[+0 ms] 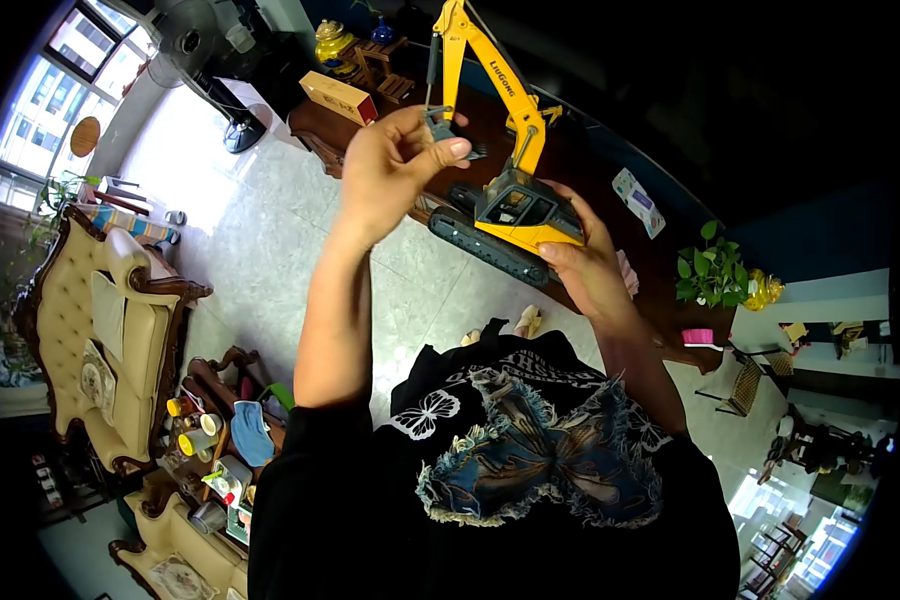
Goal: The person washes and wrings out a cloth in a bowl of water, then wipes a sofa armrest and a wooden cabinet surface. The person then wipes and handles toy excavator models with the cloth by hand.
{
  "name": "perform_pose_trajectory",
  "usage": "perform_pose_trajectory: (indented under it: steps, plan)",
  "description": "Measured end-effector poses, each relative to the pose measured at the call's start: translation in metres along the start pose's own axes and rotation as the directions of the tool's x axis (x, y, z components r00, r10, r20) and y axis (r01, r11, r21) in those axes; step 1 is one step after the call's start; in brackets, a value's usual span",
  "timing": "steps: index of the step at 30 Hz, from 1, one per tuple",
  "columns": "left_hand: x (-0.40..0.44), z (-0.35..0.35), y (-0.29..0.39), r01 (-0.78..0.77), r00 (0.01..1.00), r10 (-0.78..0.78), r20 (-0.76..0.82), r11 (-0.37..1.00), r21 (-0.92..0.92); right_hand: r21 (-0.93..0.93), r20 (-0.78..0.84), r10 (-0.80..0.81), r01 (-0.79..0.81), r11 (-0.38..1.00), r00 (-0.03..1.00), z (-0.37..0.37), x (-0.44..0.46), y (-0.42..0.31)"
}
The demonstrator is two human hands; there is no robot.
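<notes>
A yellow toy excavator (530, 215) with black tracks and a raised yellow arm is held up in front of my chest. My right hand (592, 262) grips the rear of its body, thumb on the yellow side. My left hand (400, 165) pinches the dark grey bucket (453, 135) at the end of the arm between thumb and fingers. The bucket is partly hidden by those fingers. The cab and tracks tilt down toward the right.
Beyond the toy stands a long dark wooden cabinet (610, 215) bearing a box (338, 97), a leafy plant (712, 270) and a pink item (700, 337). A fan (225, 110), a beige sofa (120, 350) and a cluttered low table (205, 385) are on the left.
</notes>
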State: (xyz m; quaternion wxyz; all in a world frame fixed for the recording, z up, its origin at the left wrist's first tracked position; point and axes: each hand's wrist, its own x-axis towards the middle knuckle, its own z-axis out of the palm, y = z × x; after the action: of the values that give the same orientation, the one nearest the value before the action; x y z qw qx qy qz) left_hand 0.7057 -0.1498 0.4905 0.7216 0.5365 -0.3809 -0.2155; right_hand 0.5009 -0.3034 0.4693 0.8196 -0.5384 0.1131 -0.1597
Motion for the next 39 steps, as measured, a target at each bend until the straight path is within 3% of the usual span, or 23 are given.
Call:
perform_pose_trajectory:
  steps: [5,14,16,20,22,24,27,28,31,32,34,36,39]
  plan:
    - [0.000,-0.024,0.014,-0.050,0.998,0.037,0.060,0.972,0.231,-0.070,-0.018,-0.045,0.043,0.997,0.999,-0.009,-0.008,-0.013]
    - [0.003,-0.023,0.032,-0.128,0.985,0.087,0.147,0.946,0.299,-0.203,-0.006,-0.131,0.127,0.971,0.991,-0.025,-0.015,-0.030]
    - [0.002,-0.015,0.031,-0.188,0.978,0.167,0.126,0.964,0.188,-0.218,-0.002,-0.145,0.141,0.966,0.989,-0.027,-0.016,-0.032]
    - [0.001,0.006,0.007,-0.154,0.985,0.156,0.068,0.987,-0.036,-0.214,-0.040,-0.184,0.171,0.962,0.982,-0.029,-0.019,-0.031]
    - [-0.004,0.023,-0.021,-0.110,0.983,0.056,-0.175,0.941,-0.321,-0.254,-0.082,-0.199,0.173,0.952,0.976,-0.028,-0.021,-0.029]
    - [-0.018,0.036,-0.062,0.040,0.986,-0.121,-0.116,0.843,-0.536,-0.294,-0.127,-0.225,0.180,0.939,0.966,-0.031,-0.021,-0.027]
    - [-0.048,0.077,-0.088,0.296,0.947,-0.295,0.127,0.646,-0.704,-0.425,-0.150,-0.327,0.238,0.873,0.933,-0.033,-0.020,-0.023]
    - [-0.053,0.090,-0.089,0.302,0.948,-0.271,0.165,0.613,-0.730,-0.422,-0.162,-0.329,0.236,0.875,0.930,-0.032,-0.020,-0.021]
    - [-0.061,0.120,-0.082,0.298,0.941,-0.308,0.140,0.558,-0.775,-0.647,-0.162,-0.531,0.317,0.694,0.832,-0.032,-0.017,-0.010]
    - [-0.063,0.129,-0.079,0.296,0.942,-0.293,0.161,0.509,-0.808,-0.647,-0.170,-0.530,0.312,0.696,0.830,-0.033,-0.017,-0.006]
    - [-0.064,0.149,-0.068,0.252,0.946,-0.312,0.091,0.526,-0.812,-0.899,-0.027,-0.703,0.290,0.328,0.710,-0.033,-0.016,0.002]
    - [-0.059,0.157,-0.073,0.206,0.952,-0.307,0.015,0.601,-0.773,-0.897,0.030,-0.770,0.357,0.261,0.637,-0.034,-0.014,0.016]
    - [-0.060,0.159,-0.078,0.225,0.936,-0.351,-0.011,0.622,-0.750,-0.902,0.063,-0.776,0.368,0.225,0.628,-0.034,-0.019,0.029]
